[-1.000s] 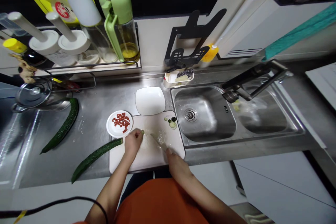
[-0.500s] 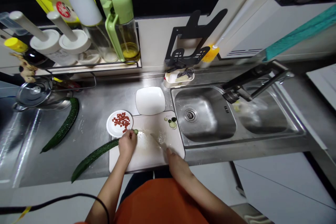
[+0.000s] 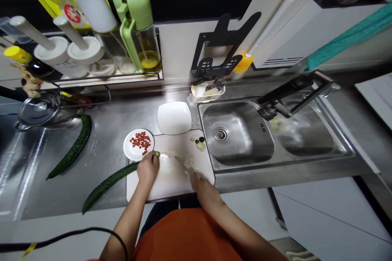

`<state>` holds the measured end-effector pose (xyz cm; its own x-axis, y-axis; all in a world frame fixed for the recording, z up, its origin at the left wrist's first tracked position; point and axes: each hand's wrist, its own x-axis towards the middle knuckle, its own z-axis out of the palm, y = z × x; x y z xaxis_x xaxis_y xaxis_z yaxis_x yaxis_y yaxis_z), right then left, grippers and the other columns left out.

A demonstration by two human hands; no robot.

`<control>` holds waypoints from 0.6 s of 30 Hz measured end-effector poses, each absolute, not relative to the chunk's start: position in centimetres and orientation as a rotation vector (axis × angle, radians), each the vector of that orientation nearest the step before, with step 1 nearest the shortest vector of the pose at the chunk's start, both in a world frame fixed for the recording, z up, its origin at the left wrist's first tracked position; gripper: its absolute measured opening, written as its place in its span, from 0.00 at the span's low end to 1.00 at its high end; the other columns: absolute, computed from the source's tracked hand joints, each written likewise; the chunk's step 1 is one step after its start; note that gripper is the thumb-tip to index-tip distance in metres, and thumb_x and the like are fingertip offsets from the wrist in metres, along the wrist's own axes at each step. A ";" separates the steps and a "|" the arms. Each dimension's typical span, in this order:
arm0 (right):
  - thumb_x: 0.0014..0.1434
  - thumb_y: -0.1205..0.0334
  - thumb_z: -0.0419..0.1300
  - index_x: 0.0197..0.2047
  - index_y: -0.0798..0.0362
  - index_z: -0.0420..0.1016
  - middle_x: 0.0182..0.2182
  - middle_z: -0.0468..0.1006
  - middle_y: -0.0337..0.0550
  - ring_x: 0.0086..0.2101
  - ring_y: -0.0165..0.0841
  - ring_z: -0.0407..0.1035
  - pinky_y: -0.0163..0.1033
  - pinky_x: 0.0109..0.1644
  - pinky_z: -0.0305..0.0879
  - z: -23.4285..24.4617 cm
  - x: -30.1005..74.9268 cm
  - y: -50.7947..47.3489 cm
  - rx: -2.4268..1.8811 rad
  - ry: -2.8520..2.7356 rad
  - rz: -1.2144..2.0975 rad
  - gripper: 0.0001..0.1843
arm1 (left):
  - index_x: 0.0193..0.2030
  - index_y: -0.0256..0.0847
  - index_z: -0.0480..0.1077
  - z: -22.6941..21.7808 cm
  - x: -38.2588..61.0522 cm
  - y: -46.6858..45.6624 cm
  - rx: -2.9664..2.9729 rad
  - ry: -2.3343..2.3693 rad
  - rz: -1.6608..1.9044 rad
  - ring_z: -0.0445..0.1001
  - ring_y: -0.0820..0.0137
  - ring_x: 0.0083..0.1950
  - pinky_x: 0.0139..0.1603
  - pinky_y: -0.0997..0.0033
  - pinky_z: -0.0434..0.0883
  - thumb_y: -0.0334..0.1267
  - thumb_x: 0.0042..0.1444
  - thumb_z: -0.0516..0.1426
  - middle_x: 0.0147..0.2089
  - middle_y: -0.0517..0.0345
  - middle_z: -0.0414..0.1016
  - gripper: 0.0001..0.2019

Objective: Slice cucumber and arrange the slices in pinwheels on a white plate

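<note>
My left hand (image 3: 148,169) is closed round a long green cucumber (image 3: 107,185) near its cut end, which pokes out just past my fingers. The cucumber's other end reaches off the white cutting board (image 3: 167,185) onto the steel counter. My right hand (image 3: 204,189) grips a knife (image 3: 183,164) by its handle, which my fingers hide. The blurred blade points up and left over the wet middle of the board, apart from the cucumber. Several small cucumber pieces (image 3: 200,145) lie at the board's upper right corner.
Left of the board stands a white plate of diced red bits (image 3: 127,149). Behind it is a white square dish (image 3: 174,117). A second cucumber (image 3: 73,151) lies far left. The sink (image 3: 245,130) adjoins the board's right side; a rack of bottles (image 3: 147,61) stands behind.
The whole view has shifted very slightly. Both hands, the cucumber and the knife keep nearly the same places on the board.
</note>
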<state>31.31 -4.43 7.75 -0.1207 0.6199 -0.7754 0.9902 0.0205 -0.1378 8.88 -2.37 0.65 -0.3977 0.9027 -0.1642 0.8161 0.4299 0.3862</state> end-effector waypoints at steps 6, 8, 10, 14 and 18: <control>0.59 0.79 0.39 0.63 0.52 0.59 0.47 0.75 0.53 0.42 0.39 0.73 0.37 0.39 0.68 8.3 31.6 -4.2 1.644 1.819 -0.958 0.31 | 0.39 0.45 0.74 0.5 8.7 -2.3 1.508 2.319 0.311 0.72 0.70 0.33 0.34 0.73 0.60 0.41 0.59 0.52 0.36 0.55 0.78 0.10; 0.58 0.79 0.40 0.65 0.51 0.56 0.49 0.73 0.53 0.43 0.39 0.73 0.38 0.40 0.67 8.0 32.0 -4.2 1.631 1.852 -0.981 0.33 | 0.38 0.44 0.74 0.4 8.6 -2.3 1.522 2.305 0.305 0.72 0.70 0.33 0.34 0.73 0.60 0.41 0.60 0.51 0.35 0.55 0.78 0.11; 0.57 0.79 0.42 0.65 0.51 0.55 0.52 0.71 0.54 0.44 0.38 0.72 0.37 0.42 0.67 7.3 32.6 -4.4 1.617 1.897 -1.006 0.34 | 0.38 0.44 0.74 0.4 8.6 -2.3 1.534 2.292 0.312 0.72 0.70 0.33 0.34 0.73 0.60 0.40 0.60 0.51 0.35 0.55 0.78 0.11; 0.56 0.77 0.45 0.61 0.51 0.61 0.51 0.71 0.52 0.41 0.36 0.72 0.37 0.43 0.65 5.9 34.0 -5.0 1.628 1.995 -1.086 0.30 | 0.39 0.43 0.74 0.4 8.5 -2.4 1.545 2.268 0.331 0.73 0.70 0.34 0.35 0.73 0.60 0.40 0.60 0.51 0.37 0.55 0.78 0.11; 0.61 0.69 0.45 0.61 0.49 0.61 0.50 0.68 0.50 0.41 0.34 0.70 0.38 0.45 0.66 5.5 35.5 -6.2 1.728 2.173 -1.198 0.25 | 0.40 0.43 0.74 0.3 8.4 -2.4 1.541 2.257 0.336 0.73 0.70 0.35 0.36 0.73 0.60 0.40 0.60 0.51 0.38 0.54 0.78 0.11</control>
